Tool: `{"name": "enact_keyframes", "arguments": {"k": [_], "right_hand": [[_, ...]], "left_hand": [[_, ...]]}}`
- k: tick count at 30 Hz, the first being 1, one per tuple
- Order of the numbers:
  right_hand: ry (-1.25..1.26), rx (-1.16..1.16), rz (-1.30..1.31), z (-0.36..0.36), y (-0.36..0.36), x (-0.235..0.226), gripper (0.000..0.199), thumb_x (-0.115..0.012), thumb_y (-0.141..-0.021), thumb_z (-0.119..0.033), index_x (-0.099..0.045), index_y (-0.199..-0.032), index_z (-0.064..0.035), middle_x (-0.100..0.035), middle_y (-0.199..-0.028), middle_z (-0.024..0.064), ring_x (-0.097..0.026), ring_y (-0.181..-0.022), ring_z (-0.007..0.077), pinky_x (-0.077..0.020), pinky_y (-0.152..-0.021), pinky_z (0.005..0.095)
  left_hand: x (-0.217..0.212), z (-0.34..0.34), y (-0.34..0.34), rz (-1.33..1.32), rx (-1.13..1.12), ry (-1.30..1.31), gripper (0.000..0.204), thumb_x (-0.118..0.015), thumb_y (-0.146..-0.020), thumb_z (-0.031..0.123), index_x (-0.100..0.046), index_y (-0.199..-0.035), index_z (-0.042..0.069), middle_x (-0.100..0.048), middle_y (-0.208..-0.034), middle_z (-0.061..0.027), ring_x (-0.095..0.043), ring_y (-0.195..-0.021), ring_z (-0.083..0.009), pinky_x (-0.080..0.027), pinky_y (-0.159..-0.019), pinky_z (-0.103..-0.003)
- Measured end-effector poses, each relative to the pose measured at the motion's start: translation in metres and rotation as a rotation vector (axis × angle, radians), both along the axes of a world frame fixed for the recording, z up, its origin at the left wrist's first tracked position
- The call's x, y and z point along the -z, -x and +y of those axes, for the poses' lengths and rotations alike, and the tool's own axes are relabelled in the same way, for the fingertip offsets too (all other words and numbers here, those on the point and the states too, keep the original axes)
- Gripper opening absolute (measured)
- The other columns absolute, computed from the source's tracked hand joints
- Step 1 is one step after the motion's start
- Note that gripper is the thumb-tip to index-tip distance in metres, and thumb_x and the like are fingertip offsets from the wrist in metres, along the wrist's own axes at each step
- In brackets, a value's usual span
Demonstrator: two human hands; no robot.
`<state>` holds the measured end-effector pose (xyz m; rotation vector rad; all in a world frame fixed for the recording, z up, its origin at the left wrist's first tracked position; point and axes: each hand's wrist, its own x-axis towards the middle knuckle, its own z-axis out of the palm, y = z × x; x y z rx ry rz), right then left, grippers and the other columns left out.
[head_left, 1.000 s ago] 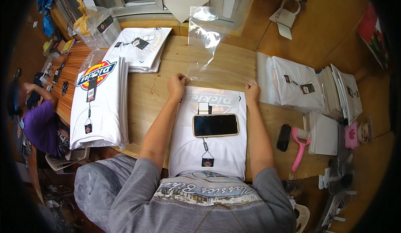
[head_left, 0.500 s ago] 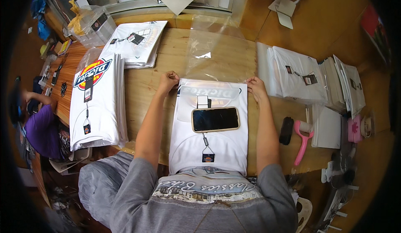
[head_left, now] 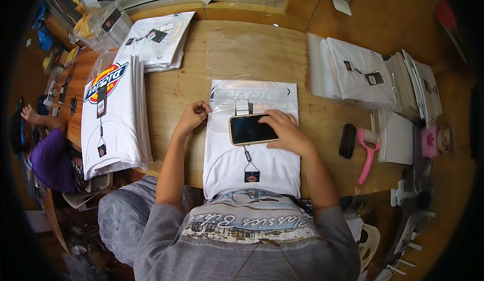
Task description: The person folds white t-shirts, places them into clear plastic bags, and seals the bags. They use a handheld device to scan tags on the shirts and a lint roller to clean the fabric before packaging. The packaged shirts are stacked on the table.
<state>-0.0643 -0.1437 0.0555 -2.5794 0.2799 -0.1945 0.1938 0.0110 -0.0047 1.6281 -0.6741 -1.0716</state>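
A folded white T-shirt [head_left: 222, 155] lies flat in front of me, with a printed logo and a cord tag. Clear plastic of its bag [head_left: 224, 104] covers the shirt's far part. At the bag's left edge, my left hand [head_left: 193, 117] is closed in a pinch on the plastic. A phone [head_left: 248, 131] with a dark screen and light-edged case rests on the shirt. My right hand [head_left: 288, 131] is round the phone's right end, thumb at the near edge and fingers over the far edge.
Stacks of bagged white shirts stand at left [head_left: 116, 135], far left [head_left: 154, 41] and right [head_left: 358, 74]. Right of me lie a black oblong object [head_left: 347, 141] and a pink-handled lint roller [head_left: 368, 155]. Another person in a purple top [head_left: 50, 142] sits at far left.
The clear flap that stretched away past the shirt is now folded toward me over it. My right hand has left the far right corner for the phone; my left hand has come nearer me.
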Motion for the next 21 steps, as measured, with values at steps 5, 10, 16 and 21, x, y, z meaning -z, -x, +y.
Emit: {"name": "enact_keyframes", "arguments": {"k": [5,10,16,21], "right_hand": [[0.043,-0.051,0.087,-0.003,-0.015,0.01,0.06,-0.071,-0.053,-0.017,-0.045,-0.107,-0.0135,-0.042,-0.112,0.0107,-0.036,-0.11,0.0279,-0.027,-0.089,0.0433],[-0.063,0.31,0.054,-0.016,0.031,0.005,0.062,-0.072,-0.05,-0.024,-0.045,-0.105,-0.0125,-0.048,-0.105,0.0109,-0.042,-0.104,0.0285,-0.0295,-0.087,0.042],[0.19,0.955,0.203,-0.048,0.108,0.024,0.059,-0.071,-0.054,-0.025,-0.041,-0.104,-0.014,-0.047,-0.101,0.0125,-0.042,-0.099,0.0328,-0.0343,-0.082,0.0447],[0.384,0.813,-0.089,-0.041,0.104,-0.009,0.029,-0.06,-0.069,-0.013,-0.052,-0.096,-0.0086,-0.05,-0.1,0.0127,-0.045,-0.095,0.0325,-0.0359,-0.08,0.0427]], "left_hand": [[-0.009,-0.001,0.003,-0.032,0.056,-0.003,0.014,-0.049,-0.071,-0.005,-0.052,-0.081,0.004,-0.052,-0.078,0.0011,-0.047,-0.071,-0.0066,-0.039,-0.064,-0.019],[-0.003,0.007,0.007,-0.044,-0.006,0.043,0.01,-0.057,-0.074,0.003,-0.053,-0.083,0.003,-0.053,-0.081,0.0006,-0.048,-0.074,-0.007,-0.039,-0.068,-0.019],[0.012,0.011,0.003,-0.147,-0.029,0.076,0.02,-0.06,-0.073,0.004,-0.05,-0.09,0.004,-0.052,-0.089,-0.0011,-0.048,-0.08,-0.0091,-0.039,-0.072,-0.021],[-0.116,0.007,0.032,-0.658,-0.15,0.36,0.07,-0.07,-0.061,0.006,-0.032,-0.119,0.005,-0.04,-0.118,-0.0102,-0.042,-0.105,-0.018,-0.035,-0.086,-0.03]]}}
